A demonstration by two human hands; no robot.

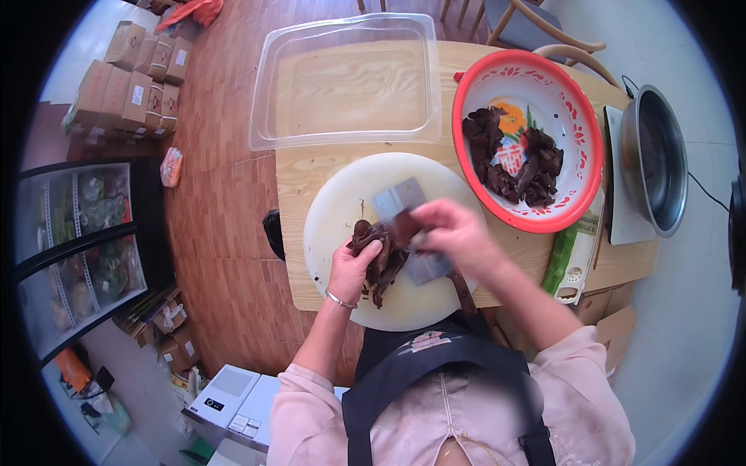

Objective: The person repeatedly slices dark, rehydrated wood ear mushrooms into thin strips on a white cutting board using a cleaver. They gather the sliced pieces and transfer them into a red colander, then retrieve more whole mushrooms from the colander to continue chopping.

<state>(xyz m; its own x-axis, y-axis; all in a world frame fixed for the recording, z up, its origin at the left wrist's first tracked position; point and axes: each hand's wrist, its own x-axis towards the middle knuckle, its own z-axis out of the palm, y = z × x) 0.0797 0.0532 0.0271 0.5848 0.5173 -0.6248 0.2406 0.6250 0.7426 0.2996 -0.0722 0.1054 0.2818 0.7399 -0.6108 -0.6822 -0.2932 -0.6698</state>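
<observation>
My left hand (349, 271) grips a bunch of dark wood ear mushrooms (382, 271) over a round white cutting board (332, 204). Blurred by motion, my right hand (457, 233) pinches a dark flap of wood ear (403, 227) at the bunch's upper right. Beneath that hand lies a cleaver (399, 198); its broad blade shows on both sides of the fingers, and its wooden handle (462, 291) points towards me. More wood ear pieces (495, 157) rest in a red-rimmed enamel basin (588, 175) beyond the board on the right.
A clear plastic tub (349, 140) stands at the table's far left. On the right are a green ridged vegetable (560, 256), a white grater (577, 274) and a steel bowl (658, 163) on a white flat appliance (623, 215). A chair (524, 29) stands behind the table (294, 244).
</observation>
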